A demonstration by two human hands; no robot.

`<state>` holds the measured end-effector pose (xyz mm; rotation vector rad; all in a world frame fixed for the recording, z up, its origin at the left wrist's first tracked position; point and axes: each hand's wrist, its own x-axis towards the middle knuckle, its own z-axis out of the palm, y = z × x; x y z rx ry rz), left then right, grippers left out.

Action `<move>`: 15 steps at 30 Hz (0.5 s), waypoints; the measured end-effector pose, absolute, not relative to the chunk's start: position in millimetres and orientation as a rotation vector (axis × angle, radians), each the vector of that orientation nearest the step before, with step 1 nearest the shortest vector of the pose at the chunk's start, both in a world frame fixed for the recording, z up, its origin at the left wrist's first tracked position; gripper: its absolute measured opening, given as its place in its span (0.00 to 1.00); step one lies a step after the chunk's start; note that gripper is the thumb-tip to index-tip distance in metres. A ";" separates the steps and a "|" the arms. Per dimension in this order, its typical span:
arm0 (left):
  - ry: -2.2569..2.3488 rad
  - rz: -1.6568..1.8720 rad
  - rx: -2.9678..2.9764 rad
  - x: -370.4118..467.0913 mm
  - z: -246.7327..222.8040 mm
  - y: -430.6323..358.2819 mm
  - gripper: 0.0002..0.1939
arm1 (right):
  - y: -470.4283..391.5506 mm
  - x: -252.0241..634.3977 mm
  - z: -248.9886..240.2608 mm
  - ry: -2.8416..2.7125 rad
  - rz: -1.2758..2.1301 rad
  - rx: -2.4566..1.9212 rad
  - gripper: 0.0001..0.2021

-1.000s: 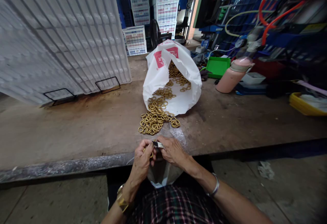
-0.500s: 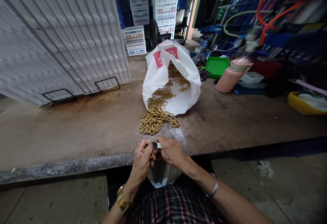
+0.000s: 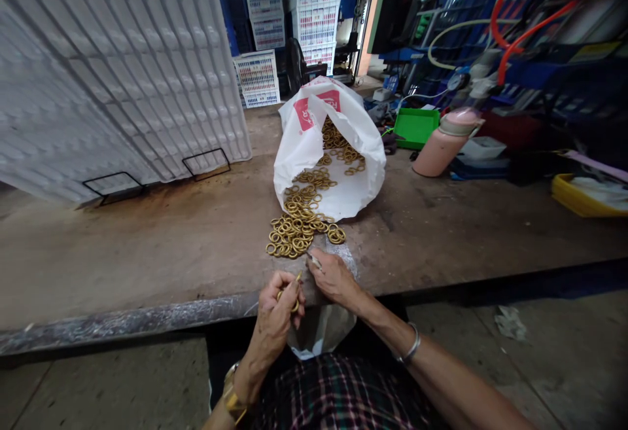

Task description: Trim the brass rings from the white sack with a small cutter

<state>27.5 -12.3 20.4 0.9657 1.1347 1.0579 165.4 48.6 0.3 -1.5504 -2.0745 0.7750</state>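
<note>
My left hand (image 3: 277, 305) is closed around brass-coloured rings (image 3: 295, 304) at the table's front edge; how many is hidden by the fingers. My right hand (image 3: 335, 277) grips a small, narrow flat tool (image 3: 314, 260) with a pale part and a darker tip; its exact kind is unclear. That tip is near the front of a pile of brass-coloured rings (image 3: 294, 230). The pile spills from a white plastic bag (image 3: 363, 188) with red print, lying open towards me. Below my hands, an open translucent bag (image 3: 324, 332) hangs at my lap.
White ribbed panels (image 3: 147, 57) stand on the left in black wire supports (image 3: 206, 163). To the right are a green tray (image 3: 417, 127), a pink bottle (image 3: 441, 148) and a yellow tray (image 3: 579, 197). Orange hoses (image 3: 505, 17) hang above. White crates (image 3: 316, 21) are stacked behind the table (image 3: 196, 240).
My right hand has moved forward and right with the flat tool, away from my left hand to the pile's edge. My left hand has shifted slightly and still holds rings.
</note>
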 end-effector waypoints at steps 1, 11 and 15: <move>1.141 1.064 0.956 27.3 18.1 -11.5 0.16 | 47.8 164.5 1.8 -1.968 0.877 -1.484 0.10; 1.171 1.051 0.924 26.0 7.1 -9.9 0.16 | 35.6 152.8 8.7 -1.759 1.250 -1.152 0.17; 1.142 1.059 0.900 25.0 8.1 -11.5 0.16 | 35.9 152.2 7.8 -1.733 1.297 -1.134 0.16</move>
